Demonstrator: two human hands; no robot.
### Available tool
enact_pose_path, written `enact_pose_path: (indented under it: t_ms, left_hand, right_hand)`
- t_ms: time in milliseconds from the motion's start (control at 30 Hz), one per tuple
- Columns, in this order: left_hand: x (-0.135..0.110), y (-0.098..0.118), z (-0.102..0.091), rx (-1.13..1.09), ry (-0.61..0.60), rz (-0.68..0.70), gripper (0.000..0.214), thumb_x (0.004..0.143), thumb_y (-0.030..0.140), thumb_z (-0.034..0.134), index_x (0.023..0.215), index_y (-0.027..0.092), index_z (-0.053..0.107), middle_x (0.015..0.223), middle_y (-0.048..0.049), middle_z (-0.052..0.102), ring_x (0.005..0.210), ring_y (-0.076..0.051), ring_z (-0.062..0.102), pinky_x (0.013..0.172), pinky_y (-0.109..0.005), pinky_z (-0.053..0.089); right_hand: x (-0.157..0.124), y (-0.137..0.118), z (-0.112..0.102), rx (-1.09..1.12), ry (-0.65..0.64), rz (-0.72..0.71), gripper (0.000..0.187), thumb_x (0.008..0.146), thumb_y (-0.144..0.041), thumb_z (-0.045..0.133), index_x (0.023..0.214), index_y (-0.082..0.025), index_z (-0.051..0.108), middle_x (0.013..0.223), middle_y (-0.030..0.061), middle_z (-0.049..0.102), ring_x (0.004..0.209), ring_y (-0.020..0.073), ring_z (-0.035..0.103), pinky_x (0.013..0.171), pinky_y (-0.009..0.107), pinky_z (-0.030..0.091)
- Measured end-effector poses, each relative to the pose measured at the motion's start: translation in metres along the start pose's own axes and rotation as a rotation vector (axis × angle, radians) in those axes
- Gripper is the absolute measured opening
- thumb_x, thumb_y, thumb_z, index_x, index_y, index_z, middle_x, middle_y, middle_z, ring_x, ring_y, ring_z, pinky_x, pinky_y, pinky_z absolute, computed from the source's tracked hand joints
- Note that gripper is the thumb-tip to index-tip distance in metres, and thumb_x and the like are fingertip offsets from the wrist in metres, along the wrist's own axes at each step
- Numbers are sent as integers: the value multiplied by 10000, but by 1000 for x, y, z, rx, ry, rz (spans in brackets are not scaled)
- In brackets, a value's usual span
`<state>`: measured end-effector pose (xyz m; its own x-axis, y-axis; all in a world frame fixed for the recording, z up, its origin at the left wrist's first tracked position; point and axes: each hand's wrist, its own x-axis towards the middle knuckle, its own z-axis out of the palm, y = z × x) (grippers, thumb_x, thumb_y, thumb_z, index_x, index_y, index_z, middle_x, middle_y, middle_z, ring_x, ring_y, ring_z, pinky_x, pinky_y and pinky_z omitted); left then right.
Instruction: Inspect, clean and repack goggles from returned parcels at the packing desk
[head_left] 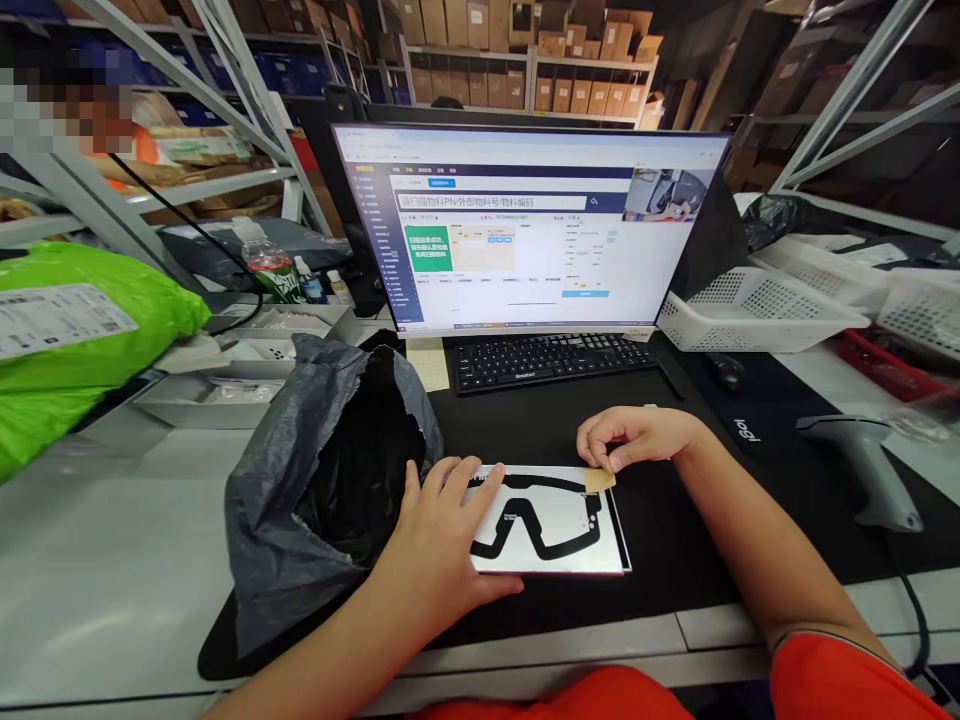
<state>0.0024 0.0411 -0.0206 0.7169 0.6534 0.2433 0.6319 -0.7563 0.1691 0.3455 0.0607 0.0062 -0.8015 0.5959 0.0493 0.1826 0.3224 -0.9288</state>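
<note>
A flat white box (555, 515) printed with a black goggle-shaped outline lies on the black desk mat. My left hand (442, 525) spans its left end, fingers over the top and thumb along the near edge. My right hand (637, 440) is closed in a pinch at the far right corner, on a small tan paper label (599, 481) that lies over that corner. Whether the label is stuck down cannot be made out. Just left of my left hand, a dark grey plastic mailing bag (277, 490) gapes open, its inside in shadow.
Behind the box stand a keyboard (555, 362) and a lit monitor (510, 250). A barcode scanner (862, 465) and mouse (724, 372) are at right, near white baskets (757, 310). A green parcel (82, 340) and bottle (270, 260) stand left. Another person (97, 110) is at upper left.
</note>
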Motion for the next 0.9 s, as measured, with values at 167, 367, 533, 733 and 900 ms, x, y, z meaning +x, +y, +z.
enact_pose_path:
  t_ms: [167,367,533,733,900]
  left_hand:
    - [1,2,-3,-10,-19,-16,1072,531,546,932,1461,221,508,1421,-197,559,1320,-427,467,1123,-795,245]
    - [4,6,-11,-29,-96,-57,1081,534,568,926,1467,209,513,1444,-198,552,1340,-441,465,1130,-805,230]
    - [4,5,-12,-51,-118,-63,1092,558,652,882,1483,224,493,1484,-196,522,1380,-433,437,1154,-785,210]
    - [1,5,-10,-75,-83,-44,1086,575,711,841,1475,217,488,1461,-186,539,1368,-425,443,1148,-781,223]
    - [0,7,-10,-79,-45,-31,1074,600,730,814,1472,197,481,1462,-178,536,1374,-417,430,1132,-678,359]
  right_hand:
    - [-1,-3,0,6,2,-4,384,929,-479,679,801,-117,665,889,56,585,753,120,534,729,253,464]
    - [-2,-5,2,1,6,-1,367,925,-461,688,781,-124,660,889,61,604,743,120,532,710,254,458]
    - [-36,-18,-5,29,184,-69,348,911,-441,688,702,-170,630,821,58,579,761,176,555,703,322,477]
    - [-41,-49,3,-190,687,177,204,935,-405,647,818,-238,641,955,68,580,869,223,572,752,357,506]
    - [5,-65,29,-258,636,190,155,953,-394,628,889,-255,653,969,62,616,873,214,603,772,331,528]
